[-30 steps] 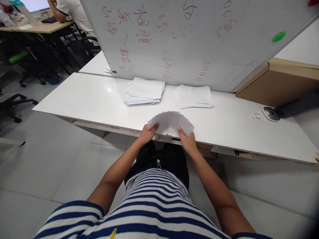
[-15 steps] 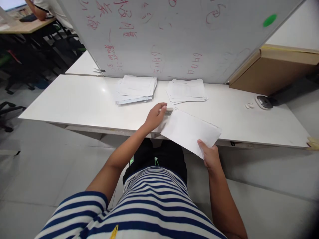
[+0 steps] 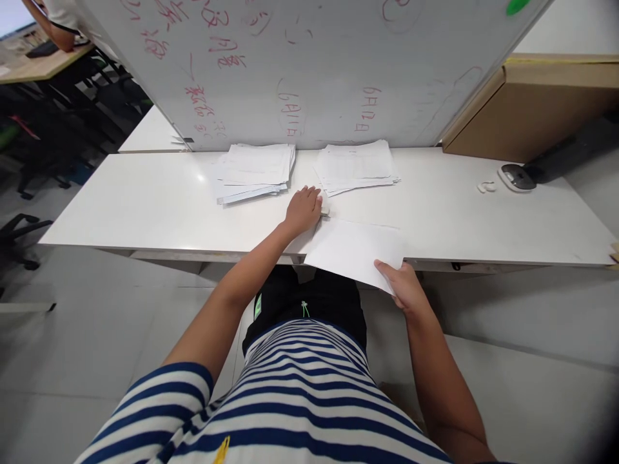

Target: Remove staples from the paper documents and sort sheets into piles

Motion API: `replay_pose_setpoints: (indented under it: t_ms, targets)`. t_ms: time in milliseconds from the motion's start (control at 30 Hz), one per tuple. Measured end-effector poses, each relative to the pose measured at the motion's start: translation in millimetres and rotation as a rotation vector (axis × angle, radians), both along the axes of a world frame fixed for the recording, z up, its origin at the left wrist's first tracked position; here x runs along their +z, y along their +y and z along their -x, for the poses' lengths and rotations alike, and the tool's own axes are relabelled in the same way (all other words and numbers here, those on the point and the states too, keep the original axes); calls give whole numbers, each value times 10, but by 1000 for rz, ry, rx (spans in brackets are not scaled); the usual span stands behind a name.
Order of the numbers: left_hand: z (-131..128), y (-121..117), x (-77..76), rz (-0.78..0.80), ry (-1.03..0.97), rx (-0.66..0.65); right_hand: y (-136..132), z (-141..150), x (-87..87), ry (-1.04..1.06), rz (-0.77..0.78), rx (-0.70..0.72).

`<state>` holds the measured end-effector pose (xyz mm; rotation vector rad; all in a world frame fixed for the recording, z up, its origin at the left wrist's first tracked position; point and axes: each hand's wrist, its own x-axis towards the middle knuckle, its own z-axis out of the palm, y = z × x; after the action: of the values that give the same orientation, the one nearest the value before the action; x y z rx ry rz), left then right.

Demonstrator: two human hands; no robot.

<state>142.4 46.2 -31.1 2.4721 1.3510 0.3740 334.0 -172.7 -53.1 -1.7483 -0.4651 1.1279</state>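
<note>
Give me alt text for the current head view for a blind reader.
A bare right hand holds white paper partly over a white table, while the left hand covers most of a small object at the paper's far left corner. Beyond are two paper stacks before a whiteboard.

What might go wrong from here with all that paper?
The right hand grips the white paper near one corner, and it reaches past the table's front edge, so it might bend or slip.

The left hand, covering most of a small object, is close to two uneven paper stacks; a stray move might scatter sheets.
</note>
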Motion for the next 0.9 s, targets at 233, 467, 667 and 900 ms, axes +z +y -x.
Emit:
replay_pose_setpoints:
  t_ms: [233, 467, 667, 900]
  targets:
    - [20, 8, -10, 10, -36, -46, 53, 51, 13, 29, -9, -45]
    - [65, 15, 5, 47, -76, -75, 44, -42, -23, -89, 44, -2]
    - [69, 24, 4, 59, -81, -83, -7, -59, 31, -108, 78, -8]
    - [63, 26, -5, 49, -81, -77, -11, -47, -5, -103, 44, -11]
